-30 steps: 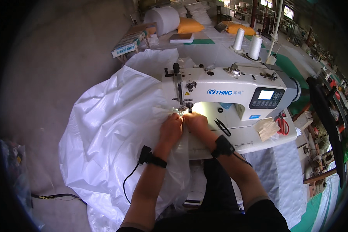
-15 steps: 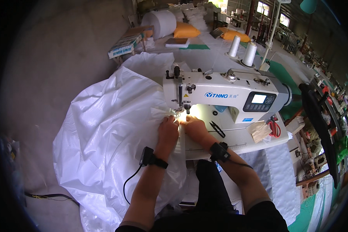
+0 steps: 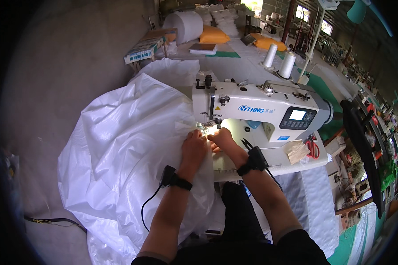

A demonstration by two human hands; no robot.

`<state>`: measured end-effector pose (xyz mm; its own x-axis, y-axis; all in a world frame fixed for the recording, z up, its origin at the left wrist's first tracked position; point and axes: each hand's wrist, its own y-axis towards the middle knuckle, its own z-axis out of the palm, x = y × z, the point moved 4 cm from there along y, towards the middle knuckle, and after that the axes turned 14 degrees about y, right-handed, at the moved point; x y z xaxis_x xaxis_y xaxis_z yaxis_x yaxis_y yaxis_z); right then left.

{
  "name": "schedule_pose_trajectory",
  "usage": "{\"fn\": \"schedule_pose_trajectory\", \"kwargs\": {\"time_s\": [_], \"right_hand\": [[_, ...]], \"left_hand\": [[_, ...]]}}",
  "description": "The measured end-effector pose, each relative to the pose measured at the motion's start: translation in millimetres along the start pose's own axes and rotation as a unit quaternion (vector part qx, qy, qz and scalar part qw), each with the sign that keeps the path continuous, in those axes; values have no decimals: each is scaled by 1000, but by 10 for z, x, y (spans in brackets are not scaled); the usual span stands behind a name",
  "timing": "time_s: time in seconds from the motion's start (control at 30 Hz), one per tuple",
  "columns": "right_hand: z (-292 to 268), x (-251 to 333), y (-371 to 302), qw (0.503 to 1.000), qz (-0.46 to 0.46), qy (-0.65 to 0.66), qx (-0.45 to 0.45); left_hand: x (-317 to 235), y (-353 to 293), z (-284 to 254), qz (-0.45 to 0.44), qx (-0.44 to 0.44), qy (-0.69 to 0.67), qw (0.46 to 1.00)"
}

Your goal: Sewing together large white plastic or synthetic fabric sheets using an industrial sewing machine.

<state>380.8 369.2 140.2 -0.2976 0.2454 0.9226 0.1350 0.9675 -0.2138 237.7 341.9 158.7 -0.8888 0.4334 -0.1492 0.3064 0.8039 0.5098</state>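
A white sewing machine (image 3: 256, 106) stands before me, its needle area brightly lit. Large, crumpled white plastic sheeting (image 3: 124, 154) spreads to its left and runs up to the presser foot. Beside the needle, my left hand (image 3: 194, 149) is closed at the sheeting's edge, fingertips close to the foot. My right hand (image 3: 223, 139) is just right of it, fingers curled and pinched together at the same edge. The glare hides exactly what lies between the fingertips. Black thread snips (image 3: 246, 144) lie on the machine bed, partly covered by my right wrist.
Red-handled scissors (image 3: 313, 148) and a tan paper piece (image 3: 295, 151) lie at the bed's right end. Two white thread cones (image 3: 286, 65) stand behind the machine. A large white roll (image 3: 183, 27) and orange sacks (image 3: 214, 34) are farther back. A cable hangs from my left wrist.
My right hand has turned, its wrist lifting and its fingers curling in more; its forearm now covers part of the snips. My left hand stays near the needle. The view has shifted slightly.
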Motion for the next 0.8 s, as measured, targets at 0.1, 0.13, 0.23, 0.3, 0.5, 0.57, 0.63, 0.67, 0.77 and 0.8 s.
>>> {"fn": "schedule_pose_trajectory", "kwargs": {"time_s": [0.1, 0.13, 0.23, 0.3, 0.5, 0.57, 0.63, 0.67, 0.77, 0.8], "right_hand": [[119, -126, -237, 981, 40, 188, 14], [110, -151, -296, 980, -2, 197, -10], [145, -86, -377, 995, -99, -3, -35], [259, 13, -455, 980, -125, -149, -50], [285, 128, -578, 967, -108, -228, -37], [215, 11, -552, 972, -130, -167, -99], [225, -2, -512, 971, -157, -102, -147], [256, 19, -464, 984, -114, -78, -111], [372, -127, -282, 995, -48, 25, -89], [369, -237, -190, 989, -27, 101, -104]], "left_hand": [[47, -13, 3, -9, 18, -24, 999], [26, 0, 7, -7, 18, -27, 999], [26, 4, 64, -4, 32, -10, 999], [121, -39, 121, -14, -22, -33, 999], [66, -30, 94, 1, 12, -28, 1000], [-57, 4, 27, 27, 27, 2, 999], [-15, 21, 23, 41, 43, 42, 997], [89, 36, 111, 28, 70, 40, 996], [275, 133, 287, 33, 108, 44, 993], [263, 171, 323, 50, 117, 46, 991]]}}
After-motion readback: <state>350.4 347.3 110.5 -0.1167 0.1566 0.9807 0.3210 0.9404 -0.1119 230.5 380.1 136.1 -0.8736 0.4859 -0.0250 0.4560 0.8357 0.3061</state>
